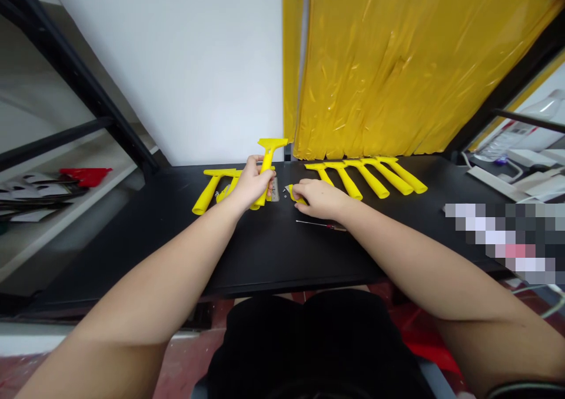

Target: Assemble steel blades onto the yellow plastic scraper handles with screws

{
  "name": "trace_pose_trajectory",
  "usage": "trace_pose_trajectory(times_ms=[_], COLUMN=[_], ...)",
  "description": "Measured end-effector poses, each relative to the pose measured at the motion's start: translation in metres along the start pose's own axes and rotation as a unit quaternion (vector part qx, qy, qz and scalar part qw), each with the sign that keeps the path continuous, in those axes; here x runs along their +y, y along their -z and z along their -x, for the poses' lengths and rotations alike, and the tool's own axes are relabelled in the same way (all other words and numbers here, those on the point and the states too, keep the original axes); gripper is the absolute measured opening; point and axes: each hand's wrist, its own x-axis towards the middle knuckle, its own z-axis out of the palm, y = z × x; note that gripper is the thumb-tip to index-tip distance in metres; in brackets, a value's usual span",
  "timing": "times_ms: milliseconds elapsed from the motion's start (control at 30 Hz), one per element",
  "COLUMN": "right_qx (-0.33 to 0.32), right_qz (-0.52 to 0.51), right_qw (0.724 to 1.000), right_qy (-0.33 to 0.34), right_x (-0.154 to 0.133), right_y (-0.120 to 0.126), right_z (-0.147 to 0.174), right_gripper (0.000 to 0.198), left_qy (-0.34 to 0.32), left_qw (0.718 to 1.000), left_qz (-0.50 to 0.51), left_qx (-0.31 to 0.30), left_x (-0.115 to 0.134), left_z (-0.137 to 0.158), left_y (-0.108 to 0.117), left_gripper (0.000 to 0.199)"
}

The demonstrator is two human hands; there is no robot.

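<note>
My left hand (256,181) is closed round the handle of a yellow T-shaped scraper (267,160), its wide head pointing up and away from me. Beside that hand a thin metal blade (275,190) lies on the black table. My right hand (320,198) has its fingers bent down over a small yellow piece (296,194), partly hidden by them. Tiny metal screws (285,196) lie between the two hands. A thin screwdriver (313,223) with a dark red handle rests just in front of my right hand.
Several yellow scrapers (374,178) lie in a row at the right; more scrapers (206,194) lie left of my hand. Yellow plastic film (379,69) and a white panel (176,63) stand behind the black table (260,258). Black frame bars (128,134) flank it. A plastic bottle (507,140) is at far right.
</note>
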Motion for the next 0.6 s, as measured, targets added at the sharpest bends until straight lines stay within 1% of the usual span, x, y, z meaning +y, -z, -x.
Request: trace_pose_trajectory(times_ms=[233, 333, 433, 533, 600], right_qx=[0.029, 0.050, 0.050, 0.039, 0.042], right_qz=[0.025, 0.027, 0.034, 0.052, 0.072], right_qw=[0.998, 0.994, 0.990, 0.988, 0.988], right_qy=[-0.058, -0.097, -0.126, -0.141, -0.132], right_x=[-0.0062, -0.0044, -0.0007, 0.0016, 0.0014], right_y=[0.0000, 0.0017, 0.0014, -0.0005, -0.0011], right_z=[-0.0025, -0.0017, -0.0020, -0.0020, -0.0010], right_gripper=[0.015, 0.024, 0.025, 0.026, 0.025], left_qy=[-0.010, -0.015, -0.017, -0.015, -0.019], left_qw=[0.999, 0.999, 0.999, 0.999, 0.999], left_qz=[-0.027, -0.036, -0.040, -0.039, -0.041], left_qx=[-0.018, -0.020, -0.021, -0.026, -0.030], left_x=[0.0023, 0.0005, -0.0009, -0.0007, -0.0001], left_z=[0.0027, 0.0021, 0.0017, 0.0020, 0.0023], left_y=[0.0016, 0.0017, 0.0008, 0.0001, 0.0001], left_gripper=[0.043, 0.043, 0.042, 0.041, 0.040])
